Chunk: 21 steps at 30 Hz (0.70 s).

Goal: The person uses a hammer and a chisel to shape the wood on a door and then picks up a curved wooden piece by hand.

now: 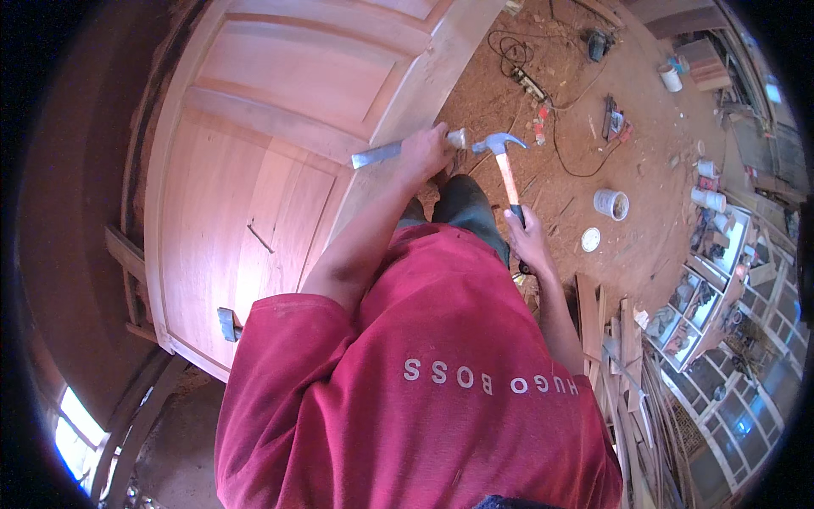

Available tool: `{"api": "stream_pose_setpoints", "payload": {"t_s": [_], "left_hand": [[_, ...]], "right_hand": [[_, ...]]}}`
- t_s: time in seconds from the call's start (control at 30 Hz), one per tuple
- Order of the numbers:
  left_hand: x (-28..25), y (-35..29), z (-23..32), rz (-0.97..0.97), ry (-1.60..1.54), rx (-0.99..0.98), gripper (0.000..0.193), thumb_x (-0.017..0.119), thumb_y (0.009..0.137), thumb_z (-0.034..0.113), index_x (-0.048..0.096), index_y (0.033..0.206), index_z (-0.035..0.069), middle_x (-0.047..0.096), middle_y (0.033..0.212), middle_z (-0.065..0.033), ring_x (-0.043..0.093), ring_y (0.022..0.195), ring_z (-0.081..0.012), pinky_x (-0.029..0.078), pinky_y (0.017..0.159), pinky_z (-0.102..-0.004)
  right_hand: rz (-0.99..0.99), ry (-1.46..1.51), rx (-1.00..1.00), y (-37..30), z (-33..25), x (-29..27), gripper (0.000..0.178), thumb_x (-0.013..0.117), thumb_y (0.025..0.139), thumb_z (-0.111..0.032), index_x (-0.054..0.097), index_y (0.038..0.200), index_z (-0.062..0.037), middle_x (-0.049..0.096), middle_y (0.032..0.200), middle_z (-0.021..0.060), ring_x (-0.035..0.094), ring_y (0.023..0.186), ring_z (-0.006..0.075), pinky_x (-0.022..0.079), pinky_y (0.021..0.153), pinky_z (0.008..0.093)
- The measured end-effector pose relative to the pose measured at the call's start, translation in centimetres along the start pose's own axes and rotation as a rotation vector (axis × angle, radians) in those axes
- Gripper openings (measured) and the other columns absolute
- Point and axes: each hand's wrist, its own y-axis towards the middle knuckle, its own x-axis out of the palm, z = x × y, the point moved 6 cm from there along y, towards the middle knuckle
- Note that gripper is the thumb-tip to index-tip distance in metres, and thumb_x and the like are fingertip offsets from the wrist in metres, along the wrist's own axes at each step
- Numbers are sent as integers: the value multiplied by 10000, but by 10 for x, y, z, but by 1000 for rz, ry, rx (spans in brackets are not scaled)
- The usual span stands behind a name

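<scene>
My left hand (pixel 426 153) is closed round a chisel, its flat steel blade (pixel 376 156) pointing left over the near edge of a panelled wooden door (pixel 246 144). Whether the blade touches the wood I cannot tell. The butt of the chisel sticks out to the right of my fist. My right hand (pixel 529 240) grips a claw hammer (pixel 508 174) low on its handle. The hammer's head is up beside the chisel's butt, with a small gap between them. On the door's panel lie a thin dark stick (pixel 260 238) and a flat metal piece (pixel 227 325).
Cables and a power strip (pixel 529 83) lie on the brown dirt floor beyond my legs. White buckets (pixel 610 204) and a round white lid (pixel 591 239) stand to the right. Wood strips (pixel 629 356) are piled at lower right, near a compartmented tray (pixel 699 293) and metal grilles (pixel 721 416).
</scene>
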Motion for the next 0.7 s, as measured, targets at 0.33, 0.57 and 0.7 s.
{"api": "stream_pose_setpoints", "payload": {"t_s": [0.33, 0.57, 0.7], "left_hand": [[-19, 80, 103, -20, -37, 359, 278, 696, 764, 208, 601, 1003, 102, 680, 889, -153, 670, 877, -363, 533, 728, -493], [-41, 206, 141, -60, 12, 412, 482, 739, 751, 252, 594, 1184, 100, 687, 1019, -164, 655, 968, -373, 529, 810, -491], [-46, 239, 132, 0, -54, 374, 420, 691, 752, 172, 593, 1159, 134, 687, 987, -138, 650, 960, -358, 525, 779, -489]], "right_hand": [[263, 431, -31, 64, -59, -78, 239, 527, 1024, -310, 440, 881, -139, 367, 567, -57, 352, 387, 48, 305, 335, 233], [252, 367, -119, 138, -111, -144, 238, 523, 1026, -309, 431, 893, -135, 360, 565, -52, 352, 386, 44, 300, 331, 228], [228, 349, -120, 171, -135, -164, 285, 526, 1024, -294, 398, 829, -131, 350, 555, -50, 349, 382, 51, 308, 331, 238]]}}
